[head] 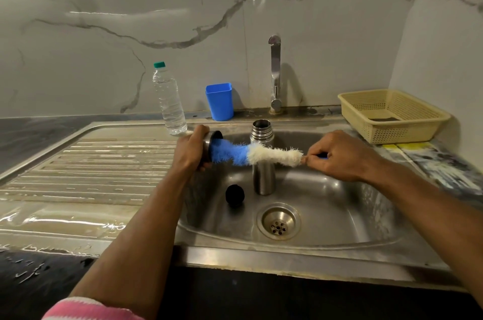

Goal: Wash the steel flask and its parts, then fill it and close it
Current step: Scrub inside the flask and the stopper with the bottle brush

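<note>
The steel flask point(263, 178) stands upright and uncapped in the sink basin point(339, 204). Its black stopper point(235, 195) lies on the basin floor to the flask's left. My left hand point(192, 148) grips the steel cup lid point(212, 140) sideways over the basin's left edge, its mouth facing right. My right hand point(337, 155) pinches the handle of a blue and white bottle brush point(257, 154). The brush's blue end is pushed into the cup lid. The brush crosses in front of the flask's upper body.
A tap point(275, 71) stands behind the basin, with no water running. A blue plastic cup point(219, 101) and a clear water bottle point(169, 100) stand at the back. A beige basket point(392, 114) sits at the right. The wet drainboard point(86, 173) lies left.
</note>
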